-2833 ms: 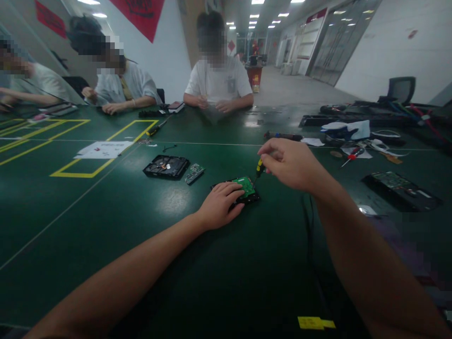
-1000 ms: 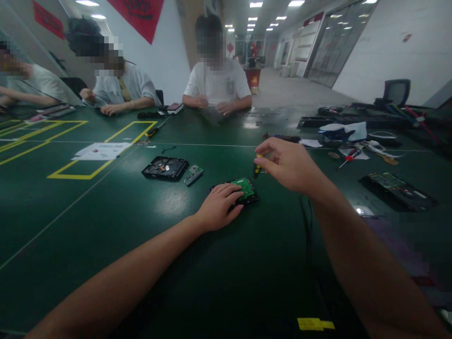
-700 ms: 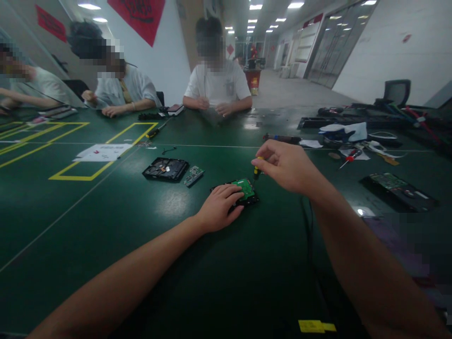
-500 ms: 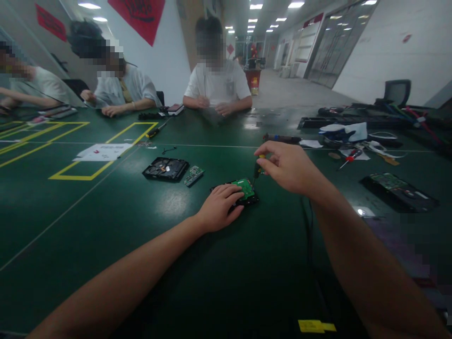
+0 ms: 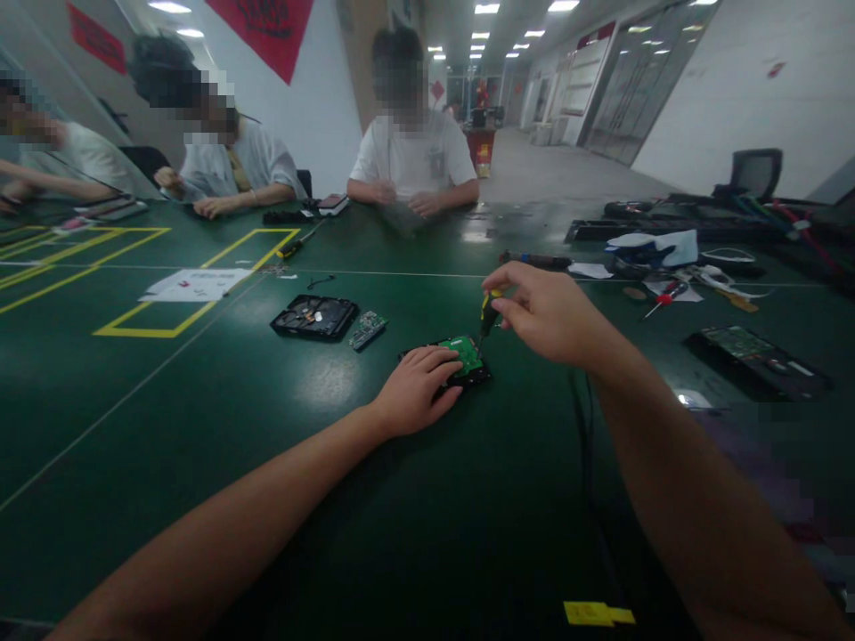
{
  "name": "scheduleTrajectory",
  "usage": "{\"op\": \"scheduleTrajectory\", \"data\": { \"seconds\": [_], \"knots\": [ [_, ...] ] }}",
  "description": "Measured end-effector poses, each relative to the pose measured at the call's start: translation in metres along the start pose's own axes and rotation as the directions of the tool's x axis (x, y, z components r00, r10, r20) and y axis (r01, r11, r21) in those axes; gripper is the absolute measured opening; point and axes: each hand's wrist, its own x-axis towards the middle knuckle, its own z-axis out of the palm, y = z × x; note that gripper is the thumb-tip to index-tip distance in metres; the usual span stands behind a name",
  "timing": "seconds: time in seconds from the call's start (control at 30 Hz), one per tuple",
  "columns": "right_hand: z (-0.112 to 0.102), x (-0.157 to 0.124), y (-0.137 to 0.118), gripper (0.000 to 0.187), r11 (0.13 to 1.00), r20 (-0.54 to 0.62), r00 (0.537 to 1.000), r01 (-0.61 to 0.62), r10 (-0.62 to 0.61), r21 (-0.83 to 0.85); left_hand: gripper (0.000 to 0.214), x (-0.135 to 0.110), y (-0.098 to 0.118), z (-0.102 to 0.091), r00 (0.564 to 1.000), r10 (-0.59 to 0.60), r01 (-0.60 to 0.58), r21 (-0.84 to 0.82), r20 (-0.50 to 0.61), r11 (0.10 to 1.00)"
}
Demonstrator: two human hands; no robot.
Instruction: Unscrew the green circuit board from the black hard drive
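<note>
A hard drive (image 5: pixel 476 377) with a green circuit board (image 5: pixel 466 350) lies on the green table. My left hand (image 5: pixel 422 385) holds it down, fingers across its top and thumb along the near edge, hiding much of its left part. My right hand (image 5: pixel 534 307) pinches a yellow-and-black screwdriver (image 5: pixel 490 313) between thumb and fingers. The screwdriver stands nearly upright, its tip at the right side of the board. To the left are a black drive casing (image 5: pixel 313 318) and a loose circuit board (image 5: pixel 368 330).
Another hard drive (image 5: pixel 758 361) lies at the right, near a red screwdriver (image 5: pixel 663 300) and a cluttered pile with a white-and-blue glove (image 5: pixel 655 249). A white paper sheet (image 5: pixel 197 285) carries small parts. Another screwdriver (image 5: pixel 294 245) lies farther back. Several people sit across the table.
The fingers of my right hand have shifted on the screwdriver, and more of its handle shows. My left hand stays on the hard drive. The view has moved very slightly.
</note>
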Motion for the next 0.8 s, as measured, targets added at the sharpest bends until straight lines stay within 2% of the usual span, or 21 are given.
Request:
{"op": "scheduleTrajectory", "data": {
  "seconds": [0.2,0.37,0.47,0.6,0.8],
  "knots": [
    [0.0039,-0.0005,-0.0014,0.016,0.999,-0.020,0.999,-0.045,0.045,0.008,0.039,0.0009,0.0018,-0.0016,1.000,-0.001,0.001,0.002,0.001,1.000],
    [0.0029,-0.0010,-0.0009,0.014,0.999,-0.003,1.000,0.014,-0.014,0.030,0.039,0.0004,0.0015,-0.0017,1.000,-0.005,0.005,-0.001,0.000,1.000],
    [0.0003,-0.0015,-0.0017,0.019,1.000,0.018,0.999,0.026,-0.026,0.015,0.039,0.0003,0.0014,-0.0014,1.000,-0.007,0.007,-0.004,0.001,1.000],
    [-0.0004,-0.0017,-0.0024,0.024,1.000,0.007,1.000,-0.018,0.018,-0.001,0.039,0.0002,0.0015,-0.0011,1.000,-0.008,0.008,-0.018,0.000,1.000],
    [0.0009,-0.0029,-0.0025,0.014,0.996,0.024,0.998,-0.057,0.055,0.071,0.040,-0.0001,0.0008,-0.0010,1.000,-0.010,0.010,-0.004,0.013,1.000]
  ]
}}
